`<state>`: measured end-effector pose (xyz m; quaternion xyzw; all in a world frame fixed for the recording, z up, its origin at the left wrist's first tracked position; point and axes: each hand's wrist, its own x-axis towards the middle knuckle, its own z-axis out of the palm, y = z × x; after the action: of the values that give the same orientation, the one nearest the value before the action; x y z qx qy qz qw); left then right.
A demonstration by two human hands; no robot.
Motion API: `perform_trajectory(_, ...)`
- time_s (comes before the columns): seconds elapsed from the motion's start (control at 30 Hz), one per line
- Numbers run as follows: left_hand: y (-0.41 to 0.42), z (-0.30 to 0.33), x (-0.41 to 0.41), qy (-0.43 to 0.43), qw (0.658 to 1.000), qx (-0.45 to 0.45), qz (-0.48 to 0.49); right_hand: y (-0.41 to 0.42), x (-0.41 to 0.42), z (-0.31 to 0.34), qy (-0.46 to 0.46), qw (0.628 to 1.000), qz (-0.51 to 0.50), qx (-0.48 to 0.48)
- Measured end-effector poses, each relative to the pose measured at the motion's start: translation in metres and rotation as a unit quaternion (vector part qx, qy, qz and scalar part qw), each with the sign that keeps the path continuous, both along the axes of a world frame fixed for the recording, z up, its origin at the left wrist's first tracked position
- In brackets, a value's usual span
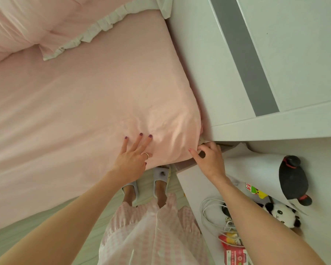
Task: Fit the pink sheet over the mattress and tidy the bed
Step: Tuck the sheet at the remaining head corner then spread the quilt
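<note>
Bare forearms are stretched down toward the bed corner. Flat, with fingers spread, the left hand (pixel 131 157) is pressed on the pink sheet (pixel 80 104). The sheet's corner edge is pinched by the curled right hand (pixel 208 155) beside the white headboard (pixel 208 73). A frilled pillow (pixel 46 22) lies farther up the mattress.

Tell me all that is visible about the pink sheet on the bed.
The pink sheet is plain, pale, thin-looking fabric that covers the mattress top. It lies mostly smooth, with creases gathered at the near corner. There the left hand presses flat on it with spread fingers, and the right hand pinches its edge at the corner. A frilled pink pillow rests on its far part.
</note>
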<state>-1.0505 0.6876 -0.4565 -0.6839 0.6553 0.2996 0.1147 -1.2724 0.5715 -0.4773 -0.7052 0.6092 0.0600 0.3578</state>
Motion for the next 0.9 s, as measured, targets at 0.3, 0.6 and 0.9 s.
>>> perform_trajectory(0.3,-0.004,0.003,0.000,-0.002,0.999,0.035,0.012,-0.010,-0.010,-0.011,0.043,0.991,-0.123,0.028)
perform_trajectory(0.6,-0.002,0.004,0.004,0.018,1.000,0.009,0.020,-0.006,-0.001,-0.006,-0.101,0.949,-0.282,0.103)
perform_trajectory(0.9,-0.005,0.008,0.006,0.049,0.996,0.055,0.041,-0.003,-0.019,0.004,-0.003,0.987,-0.049,0.154)
